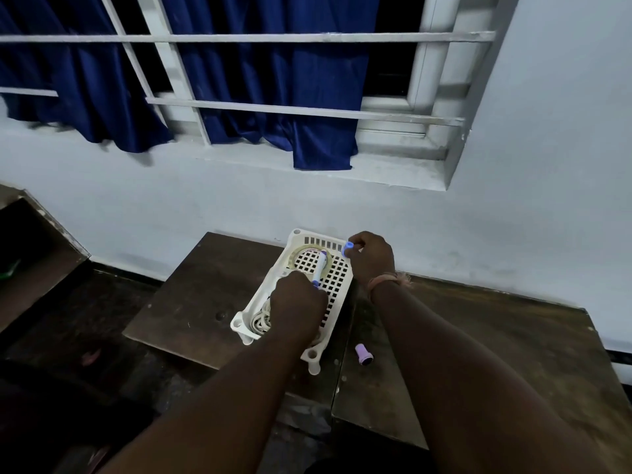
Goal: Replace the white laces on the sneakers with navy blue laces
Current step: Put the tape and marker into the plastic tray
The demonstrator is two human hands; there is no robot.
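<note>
We have both hands over a white plastic basket (pixel 337 289) that sits on a dark wooden table (pixel 205 285) below a barred window with blue curtains (pixel 266 97). Our left hand (pixel 299 302) is curled around the lower end of a marker (pixel 319 268), whose white and blue barrel slants up across a roll of clear tape (pixel 301 253) lying in the far end of the basket. Our right hand (pixel 371 258) pinches a small blue cap (pixel 347 249) just above the basket's far right corner, apart from the marker's tip. A second, purple cap (pixel 361 352) lies on the table just beside the basket's near right corner, and pale coiled cord or lace (pixel 261 319) shows in the basket's near end, partly hidden under our left wrist; we cannot tell which it is. The sneakers and the navy blue laces are nowhere in view, so the lacing itself looks not yet begun; we judge this to be a sorting or preparing step at the basket. The next move likely calls for bringing cap and marker together or setting both down, which frees our hands. After that we would need to find the shoes and the navy laces.
</note>
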